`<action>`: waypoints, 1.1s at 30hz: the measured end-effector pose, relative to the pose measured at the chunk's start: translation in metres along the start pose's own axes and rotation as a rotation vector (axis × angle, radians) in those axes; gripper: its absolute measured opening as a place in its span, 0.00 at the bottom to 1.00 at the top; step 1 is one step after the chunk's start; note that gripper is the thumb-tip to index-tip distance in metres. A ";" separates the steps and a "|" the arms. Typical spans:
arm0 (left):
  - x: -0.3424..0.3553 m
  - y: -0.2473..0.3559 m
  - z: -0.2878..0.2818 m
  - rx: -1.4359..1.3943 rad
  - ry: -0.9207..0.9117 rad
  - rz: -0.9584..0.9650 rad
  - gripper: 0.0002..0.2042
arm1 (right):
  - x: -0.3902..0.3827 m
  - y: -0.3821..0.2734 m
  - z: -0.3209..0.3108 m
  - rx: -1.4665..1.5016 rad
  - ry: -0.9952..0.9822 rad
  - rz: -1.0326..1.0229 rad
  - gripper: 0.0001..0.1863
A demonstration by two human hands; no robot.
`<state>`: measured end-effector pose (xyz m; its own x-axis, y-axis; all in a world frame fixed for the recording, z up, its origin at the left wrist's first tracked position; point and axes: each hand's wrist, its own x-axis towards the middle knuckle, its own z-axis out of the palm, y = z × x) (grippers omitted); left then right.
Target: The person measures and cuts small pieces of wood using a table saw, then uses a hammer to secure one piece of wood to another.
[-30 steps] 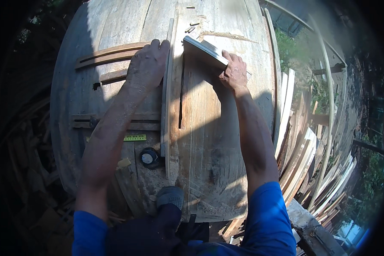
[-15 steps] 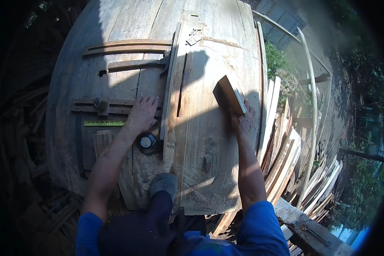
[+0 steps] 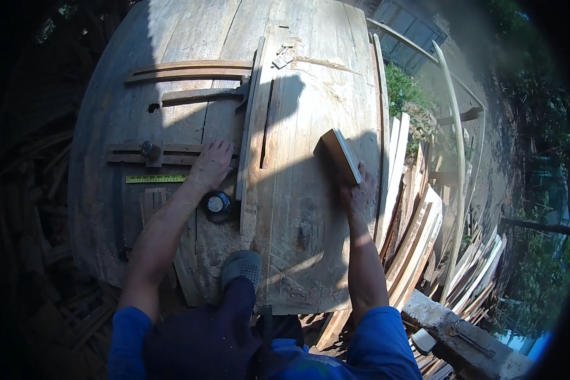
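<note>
My right hand (image 3: pixel 354 190) grips a short wooden board (image 3: pixel 337 152), tilted on its edge at the bench's right half. My left hand (image 3: pixel 213 161) lies with fingers loosely spread on or beside a slotted wooden rail (image 3: pixel 123 156), which carries a round knobbed block (image 3: pixel 151 152). Just below are a yellow tape measure's blade (image 3: pixel 147 178) and its dark case (image 3: pixel 217 204). A long wooden strip (image 3: pixel 252 130) runs lengthwise between my hands. Higher up lie another slotted rail (image 3: pixel 190 68) and a dark wooden piece (image 3: pixel 196 95).
The weathered plank bench (image 3: pixel 107 114) bears small offcuts (image 3: pixel 283 61). My shoe (image 3: pixel 240 268) is on its near part. Stacked lumber (image 3: pixel 411 247) leans along the right side, beside a thin wooden frame (image 3: pixel 456 126) and a concrete beam (image 3: pixel 462 332). More scrap wood fills the shadowed left.
The board in my right hand has come down toward me and turned steeper. My left hand has dropped from the upper rail to the lower one, uncovering the dark piece.
</note>
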<state>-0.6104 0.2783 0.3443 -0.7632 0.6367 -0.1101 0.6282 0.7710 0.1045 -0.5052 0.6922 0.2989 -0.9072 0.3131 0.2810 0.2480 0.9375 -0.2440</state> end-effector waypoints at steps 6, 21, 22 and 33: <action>-0.001 0.000 -0.002 0.027 -0.015 0.013 0.30 | -0.003 -0.003 -0.003 0.019 -0.037 0.050 0.43; -0.002 -0.005 0.003 -0.021 -0.015 -0.001 0.31 | 0.002 -0.007 -0.012 0.043 0.008 -0.032 0.40; -0.003 -0.006 0.002 -0.050 -0.020 -0.017 0.31 | -0.001 -0.007 -0.013 0.041 0.005 -0.033 0.40; -0.002 0.147 -0.083 -0.204 0.185 0.309 0.35 | -0.090 0.026 -0.075 0.162 -0.445 -0.348 0.47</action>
<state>-0.5289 0.3893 0.4425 -0.5694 0.8109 0.1353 0.8034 0.5139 0.3008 -0.3918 0.6994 0.3372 -0.9900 -0.1357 -0.0379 -0.1135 0.9275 -0.3562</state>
